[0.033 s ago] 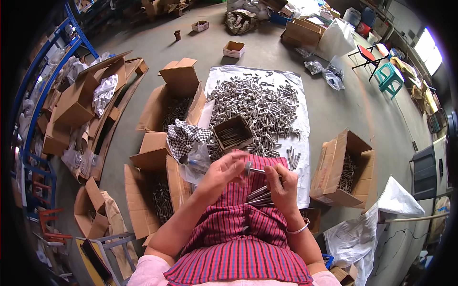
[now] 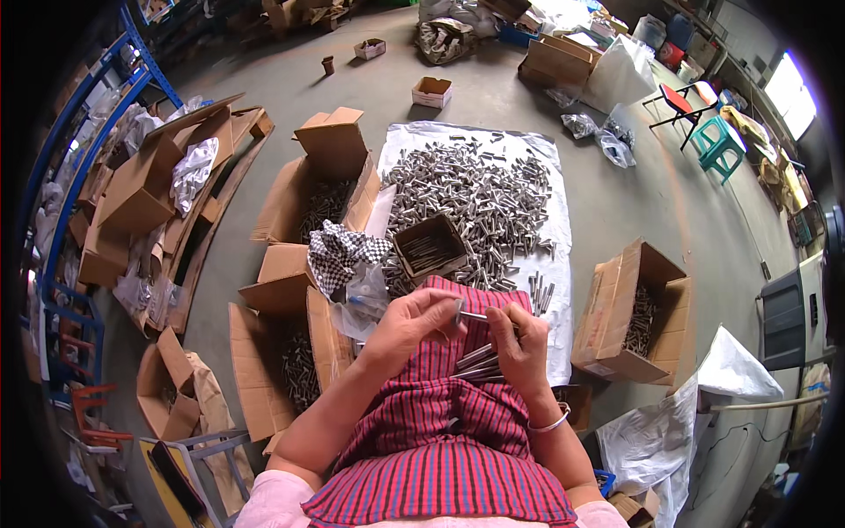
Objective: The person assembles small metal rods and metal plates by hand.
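Note:
Over my lap, my left hand [image 2: 409, 327] pinches a small round grey piece [image 2: 459, 308] between thumb and fingers. My right hand [image 2: 521, 341] is closed on a slim metal pin [image 2: 474, 315]. The pin points left, its tip at the round piece; whether it sits inside cannot be made out. Several longer metal pins [image 2: 478, 362] lie on the striped apron [image 2: 440, 440] below my right hand. In front, a big heap of metal pins [image 2: 466, 189] covers a white sheet [image 2: 558, 264]. A small open box [image 2: 458, 262] with pins in it stands at the heap's near edge.
Open cartons of metal parts stand at left [image 2: 251, 387], further left [image 2: 273, 211] and right [image 2: 598, 334]. A checkered cloth [image 2: 339, 255] and clear plastic bag [image 2: 368, 290] lie beside the small box. Blue shelving [image 2: 66, 211] is far left; a green stool [image 2: 720, 145] is back right.
My left hand's fingers have shifted slightly around the round grey piece, which looks a little more tilted. My right hand and the pin have hardly moved.

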The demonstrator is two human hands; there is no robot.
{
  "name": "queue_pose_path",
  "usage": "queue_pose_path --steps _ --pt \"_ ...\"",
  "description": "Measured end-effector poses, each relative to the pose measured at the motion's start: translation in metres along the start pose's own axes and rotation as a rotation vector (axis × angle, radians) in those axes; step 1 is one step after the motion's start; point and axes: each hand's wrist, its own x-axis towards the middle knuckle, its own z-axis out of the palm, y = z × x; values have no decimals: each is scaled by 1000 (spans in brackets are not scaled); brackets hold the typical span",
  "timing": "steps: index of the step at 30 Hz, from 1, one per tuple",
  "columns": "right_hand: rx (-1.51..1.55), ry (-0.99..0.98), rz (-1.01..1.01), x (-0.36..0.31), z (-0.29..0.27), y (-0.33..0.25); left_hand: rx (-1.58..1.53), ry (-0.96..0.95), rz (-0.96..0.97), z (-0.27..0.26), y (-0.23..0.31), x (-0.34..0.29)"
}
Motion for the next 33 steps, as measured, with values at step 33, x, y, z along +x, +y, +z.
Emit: queue_pose_path --steps 33 --pt "4 -27 -24 -5 7 9 -15 67 -49 8 -6 -2"
